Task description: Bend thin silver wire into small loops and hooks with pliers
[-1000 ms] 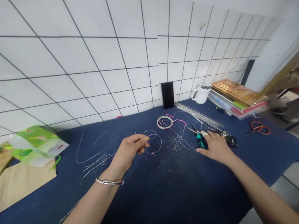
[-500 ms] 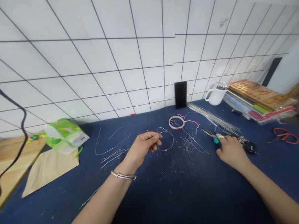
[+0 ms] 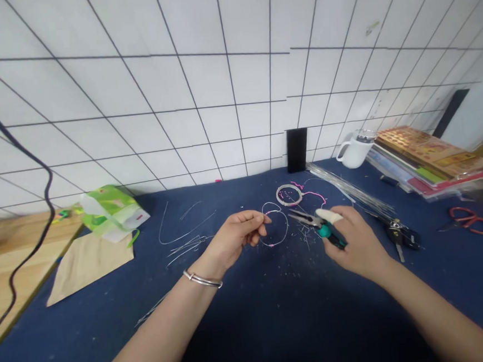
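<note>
Beaded wire loop (image 3: 287, 228) is pinched between the thumb and fingertips of the left hand (image 3: 248, 229), over the table (image 3: 284, 295), its round bending rightward from that grip. From the right, the right hand (image 3: 353, 242) has its fingers closed around needle-nose pliers (image 3: 324, 231), whose long axis points left, steel tips slightly parted just beside the loop; contact cannot be told. Thin silvery wire carries tiny pink beads (image 3: 271, 245); dark blue covering looks matte, speckled with scraps.

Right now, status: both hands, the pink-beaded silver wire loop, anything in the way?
Left hand pinching pink-beaded silver wire loop. Right hand gripping teal-black metal pliers, tips near loop, contact unclear. Loose silver wire offcuts near pliers.
</note>
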Motion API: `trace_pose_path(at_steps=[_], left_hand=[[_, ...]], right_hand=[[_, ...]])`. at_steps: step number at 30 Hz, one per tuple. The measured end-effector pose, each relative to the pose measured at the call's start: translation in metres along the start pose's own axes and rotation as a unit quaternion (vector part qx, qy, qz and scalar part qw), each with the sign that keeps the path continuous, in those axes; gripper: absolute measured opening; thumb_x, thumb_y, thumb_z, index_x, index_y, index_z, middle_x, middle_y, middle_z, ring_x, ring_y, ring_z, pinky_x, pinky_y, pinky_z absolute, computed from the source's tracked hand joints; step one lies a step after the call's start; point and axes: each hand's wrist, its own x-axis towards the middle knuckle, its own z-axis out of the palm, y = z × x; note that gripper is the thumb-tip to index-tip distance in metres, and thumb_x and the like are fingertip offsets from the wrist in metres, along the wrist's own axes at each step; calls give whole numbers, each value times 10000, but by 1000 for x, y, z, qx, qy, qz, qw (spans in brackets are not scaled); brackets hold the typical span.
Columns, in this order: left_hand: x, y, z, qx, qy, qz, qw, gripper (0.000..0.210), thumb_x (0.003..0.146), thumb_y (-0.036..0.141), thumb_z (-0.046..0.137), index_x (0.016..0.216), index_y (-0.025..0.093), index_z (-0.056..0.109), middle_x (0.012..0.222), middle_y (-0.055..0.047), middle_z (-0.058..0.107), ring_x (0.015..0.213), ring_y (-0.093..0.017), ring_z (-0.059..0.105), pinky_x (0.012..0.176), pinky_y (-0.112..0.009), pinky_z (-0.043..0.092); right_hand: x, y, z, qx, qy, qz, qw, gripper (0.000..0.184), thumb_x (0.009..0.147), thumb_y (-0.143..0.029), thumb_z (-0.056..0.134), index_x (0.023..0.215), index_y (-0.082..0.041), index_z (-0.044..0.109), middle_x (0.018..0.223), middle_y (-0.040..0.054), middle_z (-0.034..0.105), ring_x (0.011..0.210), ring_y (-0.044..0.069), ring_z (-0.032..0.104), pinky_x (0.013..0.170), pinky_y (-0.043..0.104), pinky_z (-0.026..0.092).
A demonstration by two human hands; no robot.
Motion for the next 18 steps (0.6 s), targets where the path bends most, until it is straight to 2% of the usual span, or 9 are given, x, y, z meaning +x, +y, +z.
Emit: trace_pose_path(at_steps=[6, 11, 18], left_hand=[[-1, 5, -1, -17, 13, 28, 999, 227, 780, 359, 599, 843, 147, 648, 616, 6, 536, 465, -54, 412, 439, -185, 282], [6, 0, -4, -66, 47, 46, 996, 233, 767, 364, 612, 862, 154, 647, 587, 23, 499, 452, -52, 369, 441, -195, 277], [12, -7, 0, -118, 18, 18, 993, 235, 767, 350, 621, 838, 128, 651, 547, 37, 426, 436, -35, 285, 430, -197, 224]], right_hand=[[22, 1, 3, 29, 23, -54, 998, 312, 714, -189, 555, 1023, -223, 528, 1088, 105, 499, 995, 274, 505, 810, 418, 469], [17, 12, 25, 50, 72, 8, 996, 371, 734, -208, 548, 1102, -219, 499, 1108, 102, 487, 1020, 260, 510, 857, 406, 457], [5, 23, 54, 77, -8, -12, 997, 354, 741, -200, 544, 1093, -212, 508, 1084, 91, 488, 1010, 248, 505, 840, 388, 474]])
